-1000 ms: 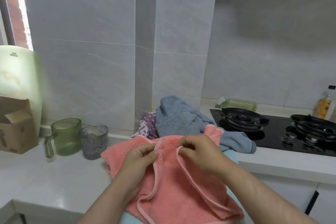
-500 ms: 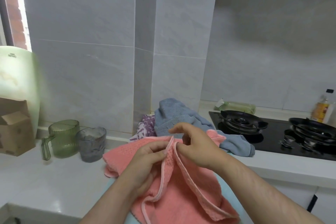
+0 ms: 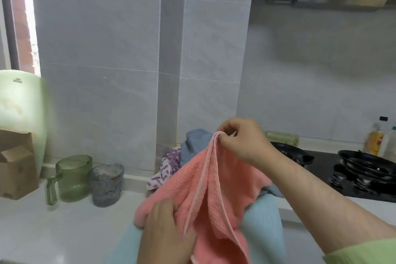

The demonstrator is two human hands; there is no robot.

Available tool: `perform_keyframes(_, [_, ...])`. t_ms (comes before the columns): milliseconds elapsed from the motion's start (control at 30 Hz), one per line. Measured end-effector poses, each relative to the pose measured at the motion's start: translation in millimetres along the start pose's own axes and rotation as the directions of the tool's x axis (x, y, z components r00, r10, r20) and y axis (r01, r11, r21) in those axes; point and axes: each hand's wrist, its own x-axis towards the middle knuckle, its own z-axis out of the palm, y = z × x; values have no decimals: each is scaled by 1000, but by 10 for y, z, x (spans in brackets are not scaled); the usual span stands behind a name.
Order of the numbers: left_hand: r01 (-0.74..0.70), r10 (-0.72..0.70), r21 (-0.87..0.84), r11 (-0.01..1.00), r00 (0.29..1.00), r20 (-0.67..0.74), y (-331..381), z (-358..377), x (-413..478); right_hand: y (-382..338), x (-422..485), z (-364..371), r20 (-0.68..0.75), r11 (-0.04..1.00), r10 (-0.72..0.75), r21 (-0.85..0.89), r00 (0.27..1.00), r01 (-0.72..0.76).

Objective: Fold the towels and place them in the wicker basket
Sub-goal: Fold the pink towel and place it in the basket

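Note:
A pink waffle-weave towel [image 3: 205, 195] hangs in front of me, lifted off the counter. My right hand [image 3: 240, 139] pinches two of its light-edged corners together at the top. Lower down, my left hand [image 3: 165, 229] grips the towel's left side. Behind it lie a grey-blue towel [image 3: 192, 143] and a purple-and-white patterned cloth [image 3: 165, 169] against the wall. A light blue towel [image 3: 263, 221] lies spread on the counter under the pink one. No wicker basket is in view.
A green pitcher [image 3: 72, 178] and a grey cup [image 3: 106, 184] stand on the white counter [image 3: 53, 227] at left, beside a cardboard box [image 3: 15, 165]. A black gas hob [image 3: 353, 173] sits at right, with bottles [image 3: 377, 141] behind it.
My right hand has risen with the joined towel corners, lifting the pink towel. My left hand has let go of the top edge and slid down to grip the towel's lower left.

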Motion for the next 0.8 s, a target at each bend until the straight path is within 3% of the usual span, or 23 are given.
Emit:
perform_keyframes(133, [99,-168,282,954,959,230,21,-173,106,-126,183,-314,-170,1000,-20,-17,985,17])
perform_keyframes(300, [94,-215,296,951,887,409,81,-620,491,-90,363,-713,-304,996,71,78,950,-50])
perform_keyframes(400, [376,-290,-54,925,792,537,150,-948,886,-3,401,-908,-319,990,128,93,939,-104])
perform_keyframes(500, [582,-288,-450,677,772,566,358,-1147,1283,109,412,-1020,-297,982,178,111,938,-151])
perform_keyframes(567, [596,-307,-626,504,801,515,525,-1203,1559,196,430,-1048,-262,967,235,160,936,-197])
perform_keyframes(667, [467,-261,-773,429,883,389,698,-1204,1844,307,458,-1076,-243,935,307,260,920,-243])
perform_keyframes(733, [354,-172,-782,513,935,310,750,-1192,1946,340,462,-1101,-249,914,338,316,907,-254])
perform_keyframes(800, [106,-50,-573,813,992,112,722,-1180,2040,356,464,-1134,-260,895,365,364,894,-259])
